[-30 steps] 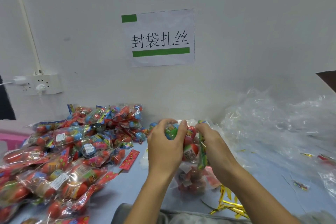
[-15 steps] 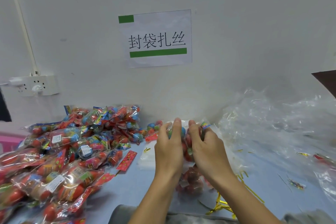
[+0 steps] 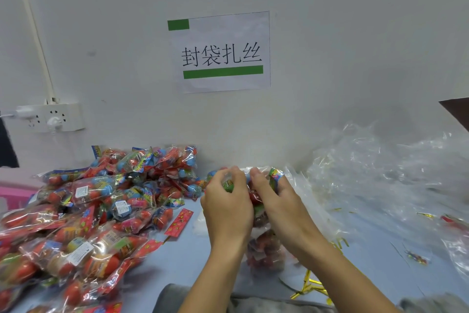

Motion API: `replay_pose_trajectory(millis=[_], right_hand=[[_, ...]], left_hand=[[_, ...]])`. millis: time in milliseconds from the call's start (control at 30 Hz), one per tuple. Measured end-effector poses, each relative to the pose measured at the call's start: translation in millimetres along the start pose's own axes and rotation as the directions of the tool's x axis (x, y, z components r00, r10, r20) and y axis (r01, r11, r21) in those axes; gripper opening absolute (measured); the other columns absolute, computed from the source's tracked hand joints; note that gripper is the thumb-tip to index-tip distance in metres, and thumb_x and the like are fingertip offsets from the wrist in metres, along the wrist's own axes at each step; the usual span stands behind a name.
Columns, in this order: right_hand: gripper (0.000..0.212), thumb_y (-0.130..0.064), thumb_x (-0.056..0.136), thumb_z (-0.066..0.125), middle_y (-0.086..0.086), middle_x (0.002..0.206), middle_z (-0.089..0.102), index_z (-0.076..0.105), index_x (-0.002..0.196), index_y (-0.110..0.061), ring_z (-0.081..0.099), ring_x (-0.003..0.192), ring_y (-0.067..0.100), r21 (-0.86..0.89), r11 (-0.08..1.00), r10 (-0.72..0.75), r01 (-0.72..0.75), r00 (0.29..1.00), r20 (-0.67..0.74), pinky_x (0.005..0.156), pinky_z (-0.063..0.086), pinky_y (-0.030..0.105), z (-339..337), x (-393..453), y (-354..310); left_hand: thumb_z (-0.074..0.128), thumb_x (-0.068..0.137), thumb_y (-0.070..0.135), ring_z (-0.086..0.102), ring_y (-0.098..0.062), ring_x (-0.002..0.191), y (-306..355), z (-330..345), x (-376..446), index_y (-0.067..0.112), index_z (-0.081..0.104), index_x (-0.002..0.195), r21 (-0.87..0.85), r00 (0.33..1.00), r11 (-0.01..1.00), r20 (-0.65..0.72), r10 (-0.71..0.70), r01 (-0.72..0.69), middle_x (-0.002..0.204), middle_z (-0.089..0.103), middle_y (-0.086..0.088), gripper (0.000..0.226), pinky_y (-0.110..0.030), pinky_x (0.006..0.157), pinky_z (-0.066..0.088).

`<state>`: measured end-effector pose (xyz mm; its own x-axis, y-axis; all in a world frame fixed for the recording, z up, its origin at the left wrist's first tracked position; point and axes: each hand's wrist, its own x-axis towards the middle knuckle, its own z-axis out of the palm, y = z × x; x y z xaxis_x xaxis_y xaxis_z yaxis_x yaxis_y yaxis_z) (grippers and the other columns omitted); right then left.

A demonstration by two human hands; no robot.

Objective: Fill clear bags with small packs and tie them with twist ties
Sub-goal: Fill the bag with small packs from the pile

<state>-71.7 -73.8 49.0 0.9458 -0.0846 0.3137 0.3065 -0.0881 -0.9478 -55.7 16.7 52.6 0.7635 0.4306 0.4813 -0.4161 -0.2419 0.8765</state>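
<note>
Along the worktop's (image 3: 177,262) left side lay a big heap of filled bags (image 3: 83,211), red and blue packs showing through the film. Toward the right edge, against the wall, a loose drift of empty clear bags (image 3: 380,178) was piled up. Near the middle of the front edge stood one clear bag (image 3: 265,251) part-filled with small packs. The left hand (image 3: 227,211) and right hand (image 3: 284,208) met at its top, fingers clenched on the gathered film and the packs there. Gold twist ties (image 3: 311,286) lay just beside it at the front edge.
</note>
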Motion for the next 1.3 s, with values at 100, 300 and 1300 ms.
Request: replay_pose_trajectory(millis=[100,300,1300], right_hand=[[0.044,-0.058,0.090,0.063,0.007,0.096,0.074,0.065,0.102,-0.015,0.071,0.096,0.029,-0.020,1.000,-0.015,0.016,0.997,0.072,0.093,0.055,0.053,-4,0,2],[0.024,-0.045,0.091,0.070,-0.005,0.089,0.077,0.070,0.100,-0.023,0.074,0.083,0.014,-0.076,0.987,-0.140,0.144,0.988,0.058,0.083,0.060,0.044,-15,2,-1],[0.038,-0.058,0.088,0.066,0.005,0.080,0.076,0.071,0.096,-0.021,0.069,0.055,0.014,-0.365,0.887,0.274,-0.285,0.958,-0.083,0.046,0.049,0.022,-104,18,-6]], left_hand=[[0.049,0.099,0.031,0.059,-0.016,0.073,-4,-2,0,0.020,0.061,0.075,0.034,1.000,0.999,0.012,0.008,-0.008,0.071,0.064,0.004,0.030,-0.027,0.062,0.042],[0.038,0.099,0.043,0.065,-0.023,0.092,-3,-3,5,0.018,0.066,0.088,-0.208,0.973,0.964,0.191,-0.129,0.168,0.090,0.070,0.000,0.039,-0.045,0.084,0.053],[0.053,0.088,0.039,0.032,-0.012,0.130,-12,-8,-1,0.034,0.031,0.139,0.358,0.863,0.855,0.471,0.181,-0.375,0.133,0.039,0.012,0.055,-0.038,0.108,0.026]])
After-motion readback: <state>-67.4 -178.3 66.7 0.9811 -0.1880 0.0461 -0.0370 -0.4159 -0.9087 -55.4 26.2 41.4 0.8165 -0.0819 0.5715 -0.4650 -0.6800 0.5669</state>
